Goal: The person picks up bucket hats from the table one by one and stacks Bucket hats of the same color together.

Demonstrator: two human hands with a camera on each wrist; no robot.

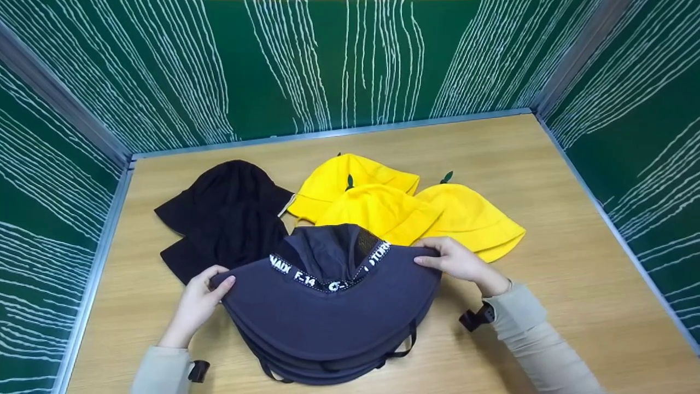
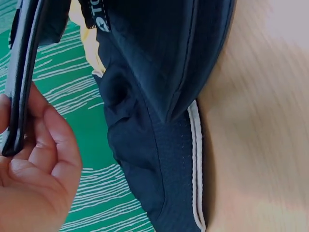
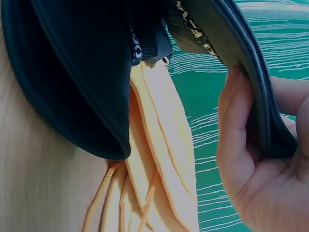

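A dark grey wide-brimmed hat (image 1: pixel 328 323) with white lettering round its band lies over other grey hats at the front of the table. My left hand (image 1: pixel 203 298) pinches the left edge of its brim, thumb on top. At the opposite edge my right hand (image 1: pixel 454 262) pinches the brim the same way. The left wrist view shows the fingers curled under the brim, which is raised off the grey hat (image 2: pixel 159 58) below. In the right wrist view a gap also parts the held brim (image 3: pixel 241 43) from the lower hat (image 3: pixel 72 72).
Black hats (image 1: pixel 224 219) with a pale trim overlap at the left. Several yellow hats (image 1: pixel 377 210) with green leaf tips lie behind the grey ones. Green panels (image 1: pixel 339 60) with white lines wall the wooden table (image 1: pixel 590 306) at the back and sides.
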